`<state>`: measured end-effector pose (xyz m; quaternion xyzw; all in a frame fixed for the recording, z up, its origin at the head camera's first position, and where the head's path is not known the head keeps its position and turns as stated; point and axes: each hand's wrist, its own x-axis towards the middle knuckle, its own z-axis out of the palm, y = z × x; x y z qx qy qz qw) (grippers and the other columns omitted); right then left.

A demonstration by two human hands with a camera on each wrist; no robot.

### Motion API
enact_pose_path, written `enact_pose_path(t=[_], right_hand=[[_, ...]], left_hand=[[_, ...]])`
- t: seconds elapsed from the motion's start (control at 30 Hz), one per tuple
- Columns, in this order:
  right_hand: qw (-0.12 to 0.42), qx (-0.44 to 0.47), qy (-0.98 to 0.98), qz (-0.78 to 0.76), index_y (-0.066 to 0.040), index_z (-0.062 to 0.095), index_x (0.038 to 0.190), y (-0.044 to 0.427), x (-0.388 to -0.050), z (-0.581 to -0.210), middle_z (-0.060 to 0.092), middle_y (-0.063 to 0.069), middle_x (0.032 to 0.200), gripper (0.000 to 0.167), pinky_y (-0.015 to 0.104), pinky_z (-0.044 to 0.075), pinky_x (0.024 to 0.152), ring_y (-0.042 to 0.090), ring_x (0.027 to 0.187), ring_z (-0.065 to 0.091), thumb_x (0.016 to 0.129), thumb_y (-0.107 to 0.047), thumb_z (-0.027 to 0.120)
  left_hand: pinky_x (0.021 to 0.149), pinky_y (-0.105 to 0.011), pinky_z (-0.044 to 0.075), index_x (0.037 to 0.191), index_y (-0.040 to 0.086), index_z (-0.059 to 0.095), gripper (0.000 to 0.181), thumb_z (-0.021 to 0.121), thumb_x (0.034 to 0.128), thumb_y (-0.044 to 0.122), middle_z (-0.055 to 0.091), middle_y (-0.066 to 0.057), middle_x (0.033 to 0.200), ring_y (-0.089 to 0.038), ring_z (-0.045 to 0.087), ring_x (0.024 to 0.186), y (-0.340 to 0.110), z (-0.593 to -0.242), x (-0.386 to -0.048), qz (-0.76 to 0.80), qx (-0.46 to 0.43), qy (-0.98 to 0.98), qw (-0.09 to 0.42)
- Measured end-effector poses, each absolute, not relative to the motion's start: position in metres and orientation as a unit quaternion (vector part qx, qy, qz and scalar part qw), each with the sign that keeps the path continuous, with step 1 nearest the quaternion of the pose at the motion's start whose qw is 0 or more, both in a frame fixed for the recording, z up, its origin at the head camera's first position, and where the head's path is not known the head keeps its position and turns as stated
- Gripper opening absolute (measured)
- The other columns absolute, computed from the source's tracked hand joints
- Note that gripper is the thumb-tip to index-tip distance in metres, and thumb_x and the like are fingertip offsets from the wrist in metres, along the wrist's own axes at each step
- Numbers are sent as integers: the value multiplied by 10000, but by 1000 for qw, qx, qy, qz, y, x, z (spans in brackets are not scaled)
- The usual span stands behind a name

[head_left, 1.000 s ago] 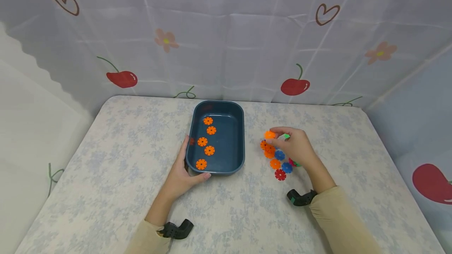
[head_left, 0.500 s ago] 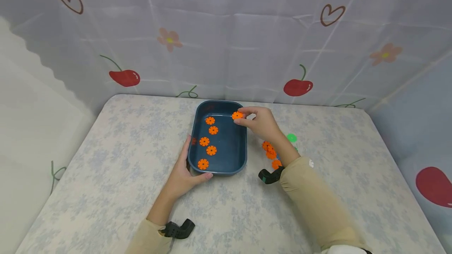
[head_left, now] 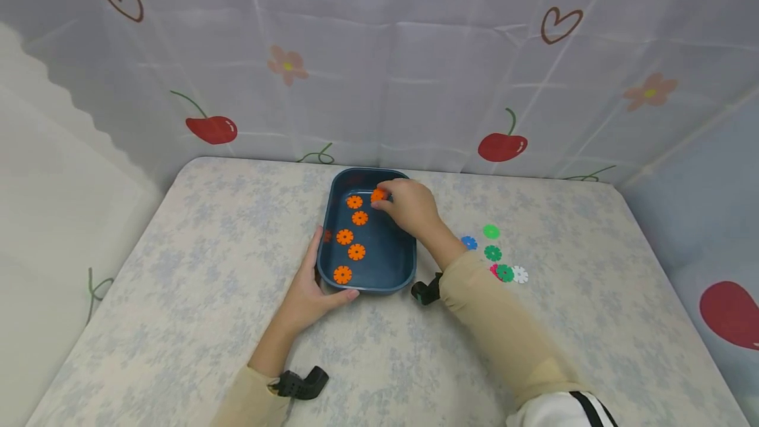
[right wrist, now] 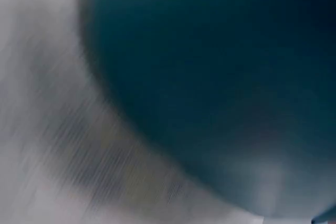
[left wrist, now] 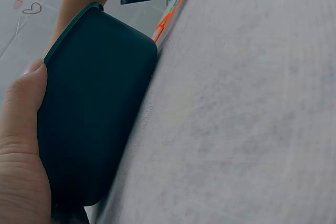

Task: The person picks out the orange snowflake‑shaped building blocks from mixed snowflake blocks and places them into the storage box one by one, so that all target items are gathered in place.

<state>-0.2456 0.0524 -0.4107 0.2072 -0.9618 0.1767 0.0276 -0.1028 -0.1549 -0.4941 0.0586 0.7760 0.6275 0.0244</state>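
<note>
A dark blue rectangular tray (head_left: 388, 262) stands on the table with several orange notched plastic discs (head_left: 356, 252) lying along its left side. My left hand (head_left: 305, 298) holds the tray at its near left corner, thumb along the near side and fingers along the left. In the left wrist view the thumb (left wrist: 23, 108) lies against the tray's outer wall (left wrist: 100, 103). My right hand (head_left: 412, 208) is over the far right part of the tray, pinching an orange disc (head_left: 377, 196) between thumb and fingers. The right wrist view is blurred and shows only the tray (right wrist: 220, 87) and tablecloth.
Right of the tray lie loose discs: light green (head_left: 491, 231), blue (head_left: 469, 242), green (head_left: 493, 253), white (head_left: 520, 274) and a partly covered pink one. The right forearm hides part of this pile. A printed curtain (head_left: 379, 84) hangs behind the table (head_left: 207, 269).
My right hand has carried an orange disc leftward from the pile to over the tray. The left hand keeps its hold on the tray; the view has shifted slightly.
</note>
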Motion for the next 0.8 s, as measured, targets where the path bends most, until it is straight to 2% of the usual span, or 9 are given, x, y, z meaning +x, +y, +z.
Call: enact_pose_path(t=[0.23,0.4,0.53,0.8], right_hand=[[19,217,-969,120,-137,738,1133,36,-250,-411,720,17,902,321,329,544,691,179,778,633,902,-359,728],[12,218,-972,88,-122,744,900,32,-253,-416,662,10,727,220,304,526,609,159,655,606,883,-341,753],[11,218,-975,48,-133,699,755,30,-253,-421,620,-5,639,254,294,541,571,147,594,600,880,-347,756],[16,199,-980,18,-140,682,710,27,-254,-426,660,20,672,297,326,576,580,178,611,633,902,-362,732]], left_hand=[[1238,-494,187,1606,319,-27,1238,876,763,243,0,161,1656,-115,70,1540,-154,-492,-103,641,63,764,30],[1240,-500,176,1605,323,-20,1243,884,754,258,6,161,1655,-113,64,1539,-155,-493,-103,638,60,767,29],[1242,-506,165,1602,338,-19,1238,882,756,262,3,154,1657,-112,54,1540,-155,-494,-103,634,64,771,27],[1241,-535,150,1608,312,-9,1240,885,750,273,14,150,1658,-126,60,1541,-155,-493,-102,627,64,776,20]])
